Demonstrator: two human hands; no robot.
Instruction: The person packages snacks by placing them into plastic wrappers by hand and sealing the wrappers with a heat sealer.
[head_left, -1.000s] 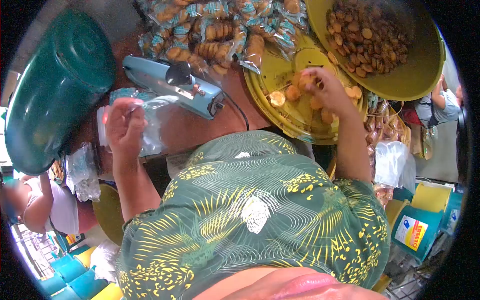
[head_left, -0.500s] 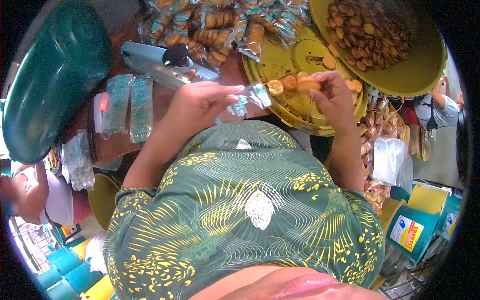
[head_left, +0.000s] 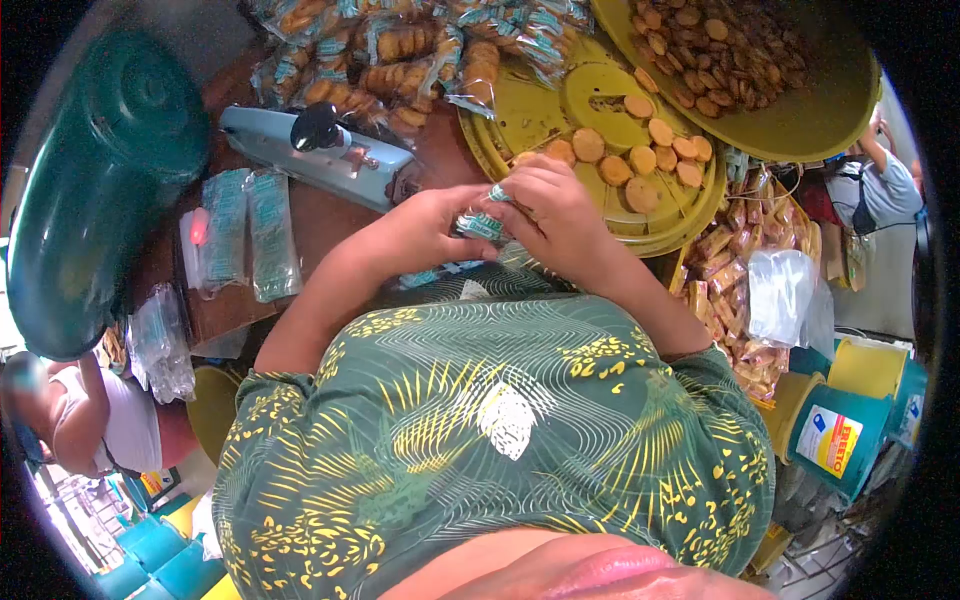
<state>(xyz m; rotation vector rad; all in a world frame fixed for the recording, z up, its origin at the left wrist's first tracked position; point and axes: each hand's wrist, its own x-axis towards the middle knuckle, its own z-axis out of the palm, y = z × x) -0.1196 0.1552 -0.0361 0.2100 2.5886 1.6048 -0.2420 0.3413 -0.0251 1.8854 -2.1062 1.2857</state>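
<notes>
My left hand (head_left: 435, 232) is closed around a small clear plastic bag (head_left: 478, 226) with teal print, held just above my lap. My right hand (head_left: 553, 212) meets it at the bag's upper end, fingers curled over the plastic; whether cookies are inside those fingers is hidden. Close behind the right hand lies a yellow round lid (head_left: 540, 85), with several loose round cookies (head_left: 641, 195) scattered on it. A blue bag sealer (head_left: 330, 165) with a black knob stands beyond my left hand.
Filled cookie packets (head_left: 400, 45) are heaped at the back. A yellow basin (head_left: 840, 125) of cookies leans at back right. Flat printed bags (head_left: 274, 235) lie at left, near a large green container (head_left: 100, 200). Wrapped goods (head_left: 720, 275) hang at right. Other people (head_left: 110, 410) are farther off.
My right hand has moved left from above the lid, where it held cookies, to the bag. Both hands now meet at the bag. The view has shifted slightly.
</notes>
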